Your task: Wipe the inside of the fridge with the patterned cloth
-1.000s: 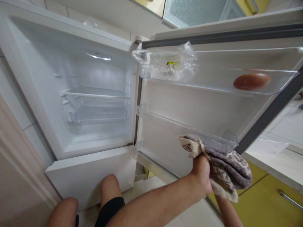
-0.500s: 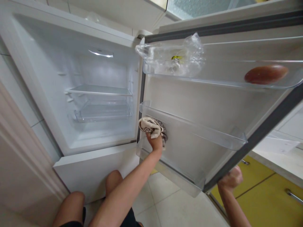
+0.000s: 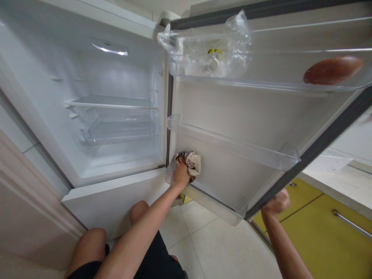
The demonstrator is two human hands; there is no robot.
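Note:
My left hand [image 3: 180, 176] is closed around a bunched cloth [image 3: 193, 163], beige with a dark pattern. Both are at the hinge-side end of the lowest shelf [image 3: 216, 205] on the inside of the open refrigerator door [image 3: 221, 100]. The cloth seems to press against the door's inner wall, below the middle clear shelf [image 3: 232, 143]. Out at the door's free edge, my right hand [image 3: 277, 202] is curled around its lower part, with the fingertips partly hidden.
A clear plastic bag [image 3: 212, 54] and a reddish-brown oval item [image 3: 333, 70] lie in the top door shelf. Inside the refrigerator are a glass shelf [image 3: 113, 101] and a clear drawer [image 3: 122, 131]. Yellow cabinets [image 3: 328, 228] stand behind the door at right.
My left hand and the cloth have moved down from just under the middle shelf to the lowest shelf's hinge-side end. My right hand stays at the door edge; the view has shifted slightly.

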